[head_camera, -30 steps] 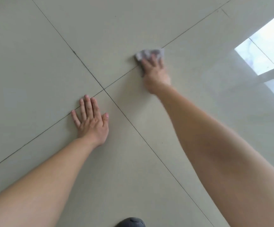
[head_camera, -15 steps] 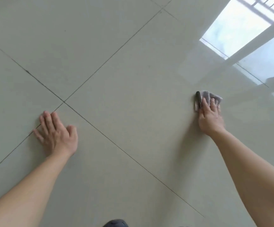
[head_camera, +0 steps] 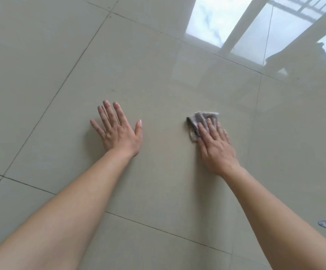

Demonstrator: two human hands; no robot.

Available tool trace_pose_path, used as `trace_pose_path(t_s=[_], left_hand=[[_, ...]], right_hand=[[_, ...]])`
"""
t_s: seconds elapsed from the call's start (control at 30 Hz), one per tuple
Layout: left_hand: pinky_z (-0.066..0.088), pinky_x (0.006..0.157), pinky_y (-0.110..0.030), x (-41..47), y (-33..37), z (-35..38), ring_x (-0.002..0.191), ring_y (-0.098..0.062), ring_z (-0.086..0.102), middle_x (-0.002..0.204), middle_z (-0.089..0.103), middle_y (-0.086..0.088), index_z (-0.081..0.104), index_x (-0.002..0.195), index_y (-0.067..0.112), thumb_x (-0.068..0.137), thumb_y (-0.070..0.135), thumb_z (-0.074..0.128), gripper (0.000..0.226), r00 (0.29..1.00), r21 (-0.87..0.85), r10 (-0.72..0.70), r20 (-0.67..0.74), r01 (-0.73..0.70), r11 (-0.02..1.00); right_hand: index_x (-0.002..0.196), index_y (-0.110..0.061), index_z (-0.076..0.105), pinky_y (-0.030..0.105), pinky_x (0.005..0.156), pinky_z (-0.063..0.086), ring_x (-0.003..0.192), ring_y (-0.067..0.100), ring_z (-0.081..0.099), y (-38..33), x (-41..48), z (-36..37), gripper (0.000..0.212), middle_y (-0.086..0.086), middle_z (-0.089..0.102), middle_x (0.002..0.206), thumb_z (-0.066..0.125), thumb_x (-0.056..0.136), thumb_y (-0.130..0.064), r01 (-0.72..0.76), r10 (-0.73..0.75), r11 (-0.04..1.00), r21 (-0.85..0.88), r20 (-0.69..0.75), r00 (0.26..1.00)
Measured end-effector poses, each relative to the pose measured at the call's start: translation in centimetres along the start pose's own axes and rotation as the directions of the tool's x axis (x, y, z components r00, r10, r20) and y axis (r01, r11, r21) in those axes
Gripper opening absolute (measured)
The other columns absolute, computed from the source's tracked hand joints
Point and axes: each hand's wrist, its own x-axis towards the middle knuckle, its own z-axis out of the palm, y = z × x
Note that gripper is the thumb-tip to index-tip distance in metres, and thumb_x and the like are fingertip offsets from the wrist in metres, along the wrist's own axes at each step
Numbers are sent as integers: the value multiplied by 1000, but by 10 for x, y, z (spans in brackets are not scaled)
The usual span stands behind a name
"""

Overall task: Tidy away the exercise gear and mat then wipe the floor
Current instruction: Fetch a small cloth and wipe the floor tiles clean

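Observation:
A small crumpled grey cloth (head_camera: 198, 119) lies on the glossy beige tiled floor (head_camera: 158, 75). My right hand (head_camera: 215, 145) presses flat on the cloth with straight fingers, covering its near part. My left hand (head_camera: 117, 129) rests palm down on the floor to the left of the cloth, fingers spread and holding nothing. No exercise gear or mat is in view.
Dark grout lines cross the floor between large tiles. A bright window reflection (head_camera: 236, 26) shines at the top right, with a dark furniture reflection (head_camera: 304, 55) beside it. A small grey scrap (head_camera: 322, 223) lies on the floor at the right.
My right hand has slid the cloth across the floor, first rightward, then back toward my left hand. My left hand has moved onto a new spot on the tile. The view has turned right.

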Motion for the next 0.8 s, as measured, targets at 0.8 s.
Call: trace_pose_path(t_s=[0.8], left_hand=[[-15, 111, -66, 32, 13, -24, 138, -33, -41, 151, -43, -13, -31, 146, 10, 82, 83, 28, 114, 867, 92, -65, 494, 22, 995]], right_hand=[[159, -31, 7, 40, 125, -1, 154, 27, -6, 45, 64, -48, 57, 3, -7, 168, 29, 107, -35, -302, 286, 952, 48, 208, 935]])
